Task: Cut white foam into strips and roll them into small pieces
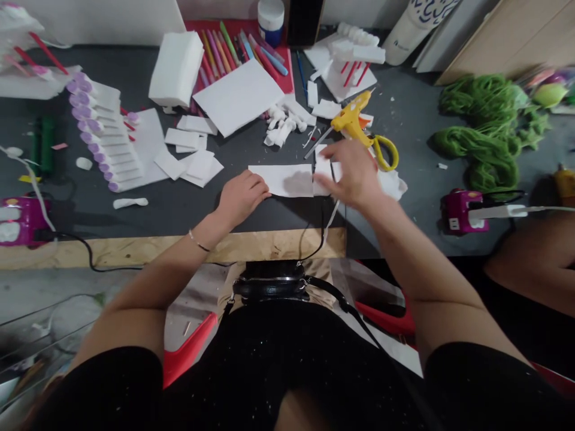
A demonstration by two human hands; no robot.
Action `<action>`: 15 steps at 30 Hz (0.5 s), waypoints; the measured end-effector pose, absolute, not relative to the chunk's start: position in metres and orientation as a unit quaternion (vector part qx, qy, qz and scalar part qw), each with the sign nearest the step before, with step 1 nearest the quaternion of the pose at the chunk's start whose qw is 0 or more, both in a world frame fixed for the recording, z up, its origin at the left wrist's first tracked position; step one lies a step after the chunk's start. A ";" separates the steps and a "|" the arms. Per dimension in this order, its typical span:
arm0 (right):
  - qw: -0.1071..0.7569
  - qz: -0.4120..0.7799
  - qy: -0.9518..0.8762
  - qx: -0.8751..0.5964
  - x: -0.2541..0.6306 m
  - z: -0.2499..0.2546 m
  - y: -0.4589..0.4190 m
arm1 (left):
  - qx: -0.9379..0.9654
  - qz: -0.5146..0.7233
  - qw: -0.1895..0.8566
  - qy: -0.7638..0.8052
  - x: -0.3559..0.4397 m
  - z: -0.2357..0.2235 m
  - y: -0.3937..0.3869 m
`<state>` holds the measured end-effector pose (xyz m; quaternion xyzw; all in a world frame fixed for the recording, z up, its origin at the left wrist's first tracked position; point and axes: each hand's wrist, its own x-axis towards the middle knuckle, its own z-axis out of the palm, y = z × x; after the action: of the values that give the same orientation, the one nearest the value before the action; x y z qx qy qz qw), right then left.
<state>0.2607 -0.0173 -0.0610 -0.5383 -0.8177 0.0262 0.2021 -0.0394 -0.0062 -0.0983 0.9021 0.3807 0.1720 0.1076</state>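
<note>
A white strip [287,178] lies flat on a dark desk [188,209] between two bare hands. The left hand [242,194], its fingers curled, presses the strip's nine-o'clock end; whether it also pinches cannot be told. The right hand [354,173], blurred and part open, reaches small white pieces [322,170] at the three-o'clock end, its grip unclear. Uneven pressure could skew the strip and open a gap at the seam. A white cord [331,221] passing below the right wrist could snag, dragging pieces askew. The glue gun [350,117], at twelve o'clock from that hand, could burn a careless knuckle if hot. Counted: one gun, one jar [271,21] at twelve, one tumbler [406,36] at one, two magenta power blocks [27,218], at nine and three.
</note>
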 end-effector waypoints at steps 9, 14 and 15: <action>0.131 0.096 -0.849 -0.502 0.204 -0.092 -0.038 | 0.863 0.189 0.151 0.444 -0.041 -0.104 -0.011; 0.177 0.126 -0.827 -0.519 0.219 -0.101 -0.032 | 0.823 0.197 0.165 0.507 -0.046 -0.105 -0.011; 0.182 0.125 -0.823 -0.523 0.220 -0.102 -0.032 | 0.814 0.197 0.166 0.520 -0.046 -0.105 -0.010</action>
<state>0.2203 -0.0319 -0.1019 -0.5232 -0.8231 0.1250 0.1819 -0.0460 -0.0104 -0.1049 0.8145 0.5198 0.1972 0.1658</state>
